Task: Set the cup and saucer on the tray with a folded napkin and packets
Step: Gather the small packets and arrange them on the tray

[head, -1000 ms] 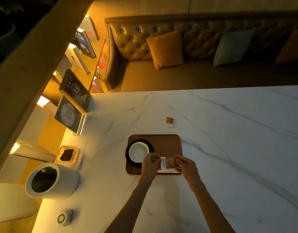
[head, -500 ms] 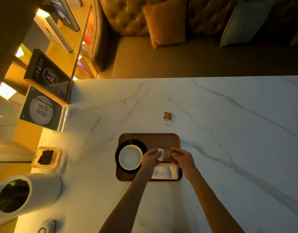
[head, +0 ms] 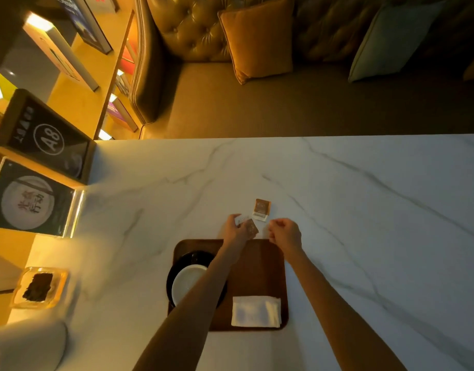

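Both my forearms reach out over the wooden tray (head: 260,266) to the marble counter (head: 364,223) beyond its far edge. My left hand (head: 234,230) has its fingers pinched on one brown packet (head: 250,227), tilted. My right hand (head: 285,234) is loosely curled; I cannot tell whether it holds anything. A second packet (head: 262,209) lies flat on the counter, just past both hands. On the tray sit one white cup (head: 187,283) on one black saucer (head: 195,257), and one folded napkin (head: 256,311).
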### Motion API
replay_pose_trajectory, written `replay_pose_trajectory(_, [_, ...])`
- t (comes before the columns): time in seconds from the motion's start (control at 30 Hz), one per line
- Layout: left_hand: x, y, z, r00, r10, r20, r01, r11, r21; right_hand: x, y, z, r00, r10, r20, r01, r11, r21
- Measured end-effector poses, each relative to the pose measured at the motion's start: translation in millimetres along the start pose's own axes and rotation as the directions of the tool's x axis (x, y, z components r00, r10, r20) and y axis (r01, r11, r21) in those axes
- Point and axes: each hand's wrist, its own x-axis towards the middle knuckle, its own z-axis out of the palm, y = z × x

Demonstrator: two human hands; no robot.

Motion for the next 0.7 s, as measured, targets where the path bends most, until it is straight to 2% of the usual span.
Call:
replay_pose_trajectory(0.13, [31.1, 12.9, -2.6, 0.999, 0.031, -0.015, -0.028, 0.988, 0.153, 31.4, -22.3, 10.7, 0.992, -0.059, -0.111, 0.031, 0.971, -0.238])
replay_pose_trajectory(0.23, [49.3, 13.4, -1.8, 0.999, 0.052, -0.009, -0.048, 0.968, 0.246, 45.0, -32.3, 26.8, 0.983, -0.046, -0.179, -0.022, 0.933, -0.359])
replay_pose_trajectory(0.4, [59.8, 12.7, 1.0, 0.999, 0.022, 0.025, -0.027, 0.981, 0.190, 56.9, -40.0, 39.5, 0.981, -0.015, -0.194, -0.072, 0.897, -0.436])
replay_pose_trajectory(0.5, [56.4, 16.4, -3.4, 0.994, -0.073, 0.078, 0.067, 0.995, 0.074, 55.5, -37.0, 32.9, 0.981, -0.045, -0.187, -0.010, 0.958, -0.286])
replay_pose_trajectory(0.57, [52.0, 20.0, -9.8, 0.982, -0.127, 0.136, 0.121, 0.991, 0.051, 51.9, -35.6, 22.7, 0.987, -0.092, -0.129, 0.086, 0.995, -0.048])
replay_pose_trajectory(0.63, [47.6, 23.5, -17.5, 0.969, -0.128, 0.213, 0.115, 0.991, 0.070, 47.1, -37.8, 8.7, 0.996, -0.081, 0.038, 0.072, 0.980, 0.186])
replay_pose_trajectory(0.7, [41.8, 29.1, -26.0, 0.953, -0.111, 0.283, 0.094, 0.993, 0.070, 41.0, -42.6, -6.9, 0.959, -0.088, 0.270, 0.026, 0.974, 0.227])
